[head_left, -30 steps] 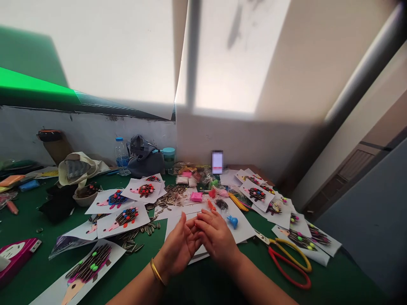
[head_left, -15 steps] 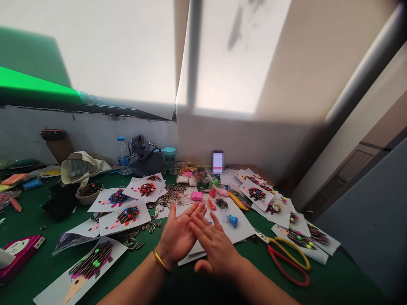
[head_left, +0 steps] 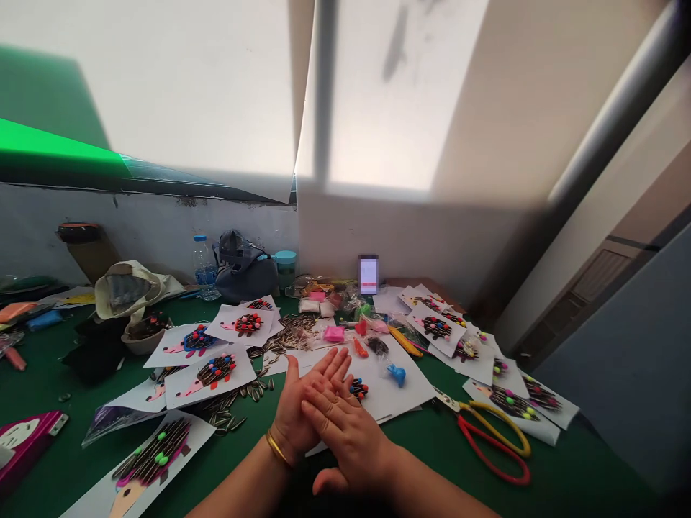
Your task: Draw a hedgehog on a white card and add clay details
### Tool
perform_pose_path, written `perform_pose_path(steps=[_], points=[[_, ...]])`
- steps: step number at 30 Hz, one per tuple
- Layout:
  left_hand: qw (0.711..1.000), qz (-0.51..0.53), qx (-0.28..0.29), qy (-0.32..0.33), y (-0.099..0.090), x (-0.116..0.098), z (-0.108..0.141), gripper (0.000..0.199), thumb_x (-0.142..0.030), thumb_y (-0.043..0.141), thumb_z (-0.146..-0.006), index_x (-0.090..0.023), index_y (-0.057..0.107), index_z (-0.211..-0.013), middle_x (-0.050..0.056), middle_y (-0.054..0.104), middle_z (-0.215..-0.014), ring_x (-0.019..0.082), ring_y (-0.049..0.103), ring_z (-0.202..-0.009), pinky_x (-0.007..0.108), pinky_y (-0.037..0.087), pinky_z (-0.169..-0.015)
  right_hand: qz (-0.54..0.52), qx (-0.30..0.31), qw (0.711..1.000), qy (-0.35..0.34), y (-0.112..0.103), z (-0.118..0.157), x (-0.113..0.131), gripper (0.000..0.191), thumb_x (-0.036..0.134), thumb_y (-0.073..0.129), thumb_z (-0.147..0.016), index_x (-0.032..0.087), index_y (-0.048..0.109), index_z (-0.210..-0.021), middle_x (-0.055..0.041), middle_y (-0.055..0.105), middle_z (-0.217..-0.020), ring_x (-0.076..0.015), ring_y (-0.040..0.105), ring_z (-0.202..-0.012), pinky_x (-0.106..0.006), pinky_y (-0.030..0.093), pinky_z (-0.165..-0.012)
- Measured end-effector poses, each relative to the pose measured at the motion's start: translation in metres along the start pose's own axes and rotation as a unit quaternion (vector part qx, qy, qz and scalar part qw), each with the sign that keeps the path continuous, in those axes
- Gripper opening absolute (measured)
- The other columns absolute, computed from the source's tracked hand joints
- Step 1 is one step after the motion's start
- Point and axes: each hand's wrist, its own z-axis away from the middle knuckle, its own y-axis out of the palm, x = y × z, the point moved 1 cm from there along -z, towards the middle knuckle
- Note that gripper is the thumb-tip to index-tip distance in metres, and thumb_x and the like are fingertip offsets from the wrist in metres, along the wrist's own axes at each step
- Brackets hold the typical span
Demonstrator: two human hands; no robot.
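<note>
"Why is the left hand (head_left: 291, 414) turned palm up?"

"It gives the right hand (head_left: 353, 435) a flat surface to press on, I'd say. The right lies palm down across it, its fingers slanting over the palm."

"And the white sheets (head_left: 389, 406)?"

"Just beyond the hands, on the green desk (head_left: 572, 478). A spiky figure with red and blue dots (head_left: 358, 389) shows there, partly hidden by the fingers. The blue lump (head_left: 396, 374), orange piece (head_left: 360, 348) and pink block (head_left: 333, 334) lie close around, probably for easy reach."

"Why are the finished-looking cards (head_left: 245, 370) out at the sides?"

"Likely to keep the middle free for working. The striped seeds (head_left: 253, 390) are spread beside them, and the scissors (head_left: 461, 407) rest on the right, handles toward the person, which would suit a quick grab."

"How open are the hands?"

"Both are opened out — neither is a fist. The left has its fingers extended and its thumb standing away; the right is nearly flat, thumb apart from the fingers. They touch each other, palm against palm."

"Anything between them?"

"I can't tell — the right hand covers that spot."
</note>
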Motion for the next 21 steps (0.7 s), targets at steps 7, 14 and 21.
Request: perform_pose_path(steps=[7,14,21], points=[[0.996,0.032,0.078,-0.023,0.001,-0.002,0.003,0.098,-0.082,0.02,-0.082,-0.012,0.031,-0.149,0.017,0.038,-0.151,0.026,0.025,-0.145,0.041,0.011,-0.12,0.059,-0.014,0.995,0.084,-0.004,-0.004,-0.016,0.085,0.071,0.021,-0.092,0.009,0.028,-0.15,-0.0157,0.037,-0.151,-0.03,0.027,-0.143,-0.056,0.002,-0.12],[0.999,0.032,0.031,-0.015,-0.002,0.003,0.003,0.088,-0.078,0.023,-0.085,-0.016,0.036,-0.147,0.015,0.04,-0.15,0.027,0.029,-0.143,0.043,0.016,-0.119,0.057,-0.037,0.997,0.026,0.007,-0.004,-0.005,0.087,0.073,0.017,-0.09,0.011,0.031,-0.149,-0.0122,0.038,-0.151,-0.028,0.027,-0.144,-0.049,0.002,-0.121],[0.999,0.033,0.031,0.009,0.001,-0.004,0.003,0.095,-0.08,0.023,-0.083,-0.013,0.028,-0.15,0.016,0.039,-0.151,0.026,0.029,-0.143,0.041,0.017,-0.119,0.058,-0.049,0.997,0.025,0.0,0.003,-0.01,0.07,0.061,0.021,-0.097,0.013,0.037,-0.146,-0.0114,0.048,-0.145,-0.0275,0.033,-0.141,-0.056,0.001,-0.119]])
